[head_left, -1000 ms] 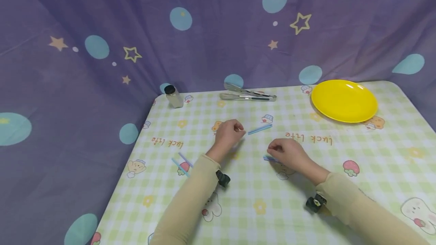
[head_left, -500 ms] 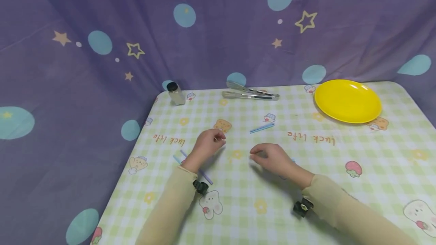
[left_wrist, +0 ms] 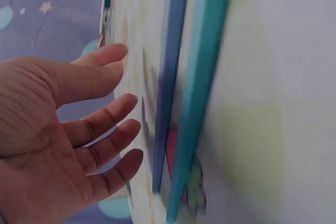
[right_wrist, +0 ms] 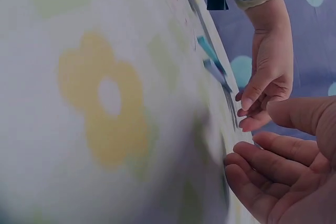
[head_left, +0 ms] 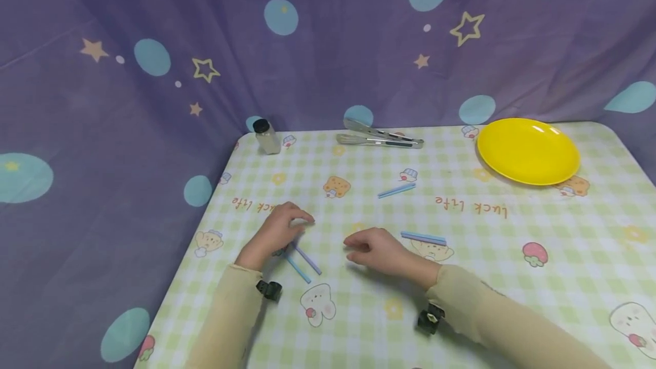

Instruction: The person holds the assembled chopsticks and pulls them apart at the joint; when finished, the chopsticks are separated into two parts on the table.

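My left hand hovers with relaxed fingers over the far ends of a teal stick and a purple stick. Part of both sticks is hidden under it in the head view. In the left wrist view the fingers point toward the blue-purple stick and the teal stick beside it, holding neither. My right hand is over the cloth to the right, thumb and fingers apart, with nothing held. A purple-and-blue pair of sticks lies side by side just behind it. Farther back lies a light blue pair.
A yellow plate sits at the back right of the checked tablecloth. Metal tongs lie along the back edge. A black-capped shaker jar stands at the back left, and a purple curtain hangs behind.
My right hand has come away from the purple-and-blue pair and moved left. The left hand has drawn back from the light blue pair to above the teal and purple sticks.
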`<state>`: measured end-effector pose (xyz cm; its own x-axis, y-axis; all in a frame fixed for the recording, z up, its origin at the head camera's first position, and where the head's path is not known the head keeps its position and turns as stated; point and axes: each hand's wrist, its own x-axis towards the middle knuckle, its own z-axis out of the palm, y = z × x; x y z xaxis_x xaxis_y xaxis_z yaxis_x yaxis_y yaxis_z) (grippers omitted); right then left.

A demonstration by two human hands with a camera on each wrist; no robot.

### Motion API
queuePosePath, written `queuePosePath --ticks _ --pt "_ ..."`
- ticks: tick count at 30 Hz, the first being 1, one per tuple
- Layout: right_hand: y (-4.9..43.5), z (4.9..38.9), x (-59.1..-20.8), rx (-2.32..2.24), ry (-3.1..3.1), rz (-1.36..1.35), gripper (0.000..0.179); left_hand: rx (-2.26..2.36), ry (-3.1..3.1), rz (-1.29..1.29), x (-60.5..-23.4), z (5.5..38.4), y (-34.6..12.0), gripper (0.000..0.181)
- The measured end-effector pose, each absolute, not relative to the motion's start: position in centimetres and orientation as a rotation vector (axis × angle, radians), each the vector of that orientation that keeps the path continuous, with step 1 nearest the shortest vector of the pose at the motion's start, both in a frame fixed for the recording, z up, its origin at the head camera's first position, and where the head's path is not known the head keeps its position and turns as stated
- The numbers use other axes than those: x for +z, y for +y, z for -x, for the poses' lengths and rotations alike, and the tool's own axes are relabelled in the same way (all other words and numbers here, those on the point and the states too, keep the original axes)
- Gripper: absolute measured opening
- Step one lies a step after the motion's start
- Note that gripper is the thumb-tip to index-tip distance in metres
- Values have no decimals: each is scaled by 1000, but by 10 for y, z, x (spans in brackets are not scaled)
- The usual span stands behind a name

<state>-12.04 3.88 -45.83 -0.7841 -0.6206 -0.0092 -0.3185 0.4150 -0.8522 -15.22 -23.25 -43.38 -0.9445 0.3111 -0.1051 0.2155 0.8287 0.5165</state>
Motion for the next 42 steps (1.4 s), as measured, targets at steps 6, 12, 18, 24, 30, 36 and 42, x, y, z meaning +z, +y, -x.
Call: queuePosePath --ticks 6,12,18,24,30,36,42 --pt "21 118 -462 -1332 2286 828 34 684 2847 -441 -432 140 -259 25" --pt "7 114 -463 -1306 2257 843 36 608 2897 -479 -436 134 -269 19" --pt "-6 114 -465 -1271 2324 911 32 531 2934 -474 -439 135 -267 15" --pt "-18 112 -465 -1171 2419 914 22 502 2960 -467 -440 137 -262 16" --pt "-26 106 -463 -972 2556 859 19 501 2963 -488 -444 137 -255 16" --pt "-25 105 -465 -936 2658 832 13 488 3001 -549 -446 139 -251 17" --pt "-15 110 -468 -1083 2628 755 10 486 3030 -629 -450 139 -251 20"
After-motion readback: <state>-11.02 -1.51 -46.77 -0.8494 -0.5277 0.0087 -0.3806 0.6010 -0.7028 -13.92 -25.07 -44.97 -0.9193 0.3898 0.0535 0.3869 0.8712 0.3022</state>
